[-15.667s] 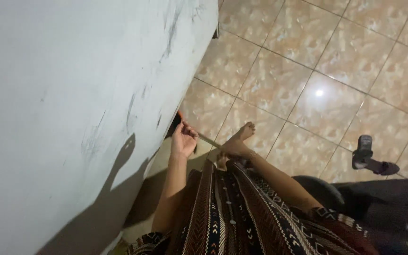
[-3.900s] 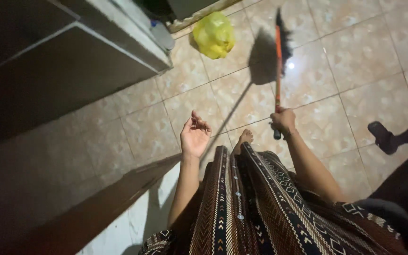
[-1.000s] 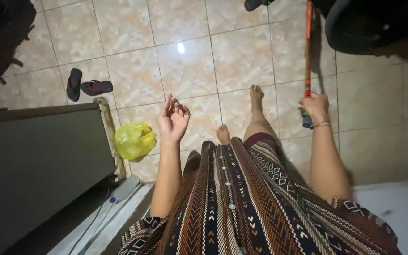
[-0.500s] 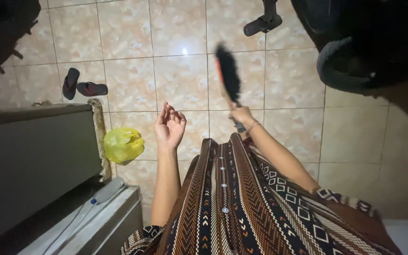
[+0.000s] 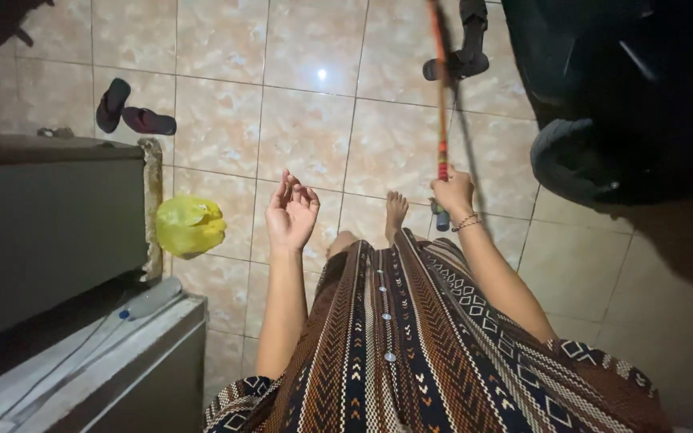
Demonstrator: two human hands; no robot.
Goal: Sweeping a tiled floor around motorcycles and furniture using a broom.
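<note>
Right hand (image 5: 452, 195) is clenched around the lower end of the broom handle (image 5: 441, 104), which extends forward over the tiled floor (image 5: 306, 136). Left hand (image 5: 290, 212) is raised, empty, fingers loosely curled. Sweeping appears under way (bristles out of view); no gathered debris shows.

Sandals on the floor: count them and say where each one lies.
3. Two lie together at the upper left, a dark sandal and a reddish sandal beside it. A third sandal lies at the top, by the broom handle. More may be hidden in the dark.
</note>
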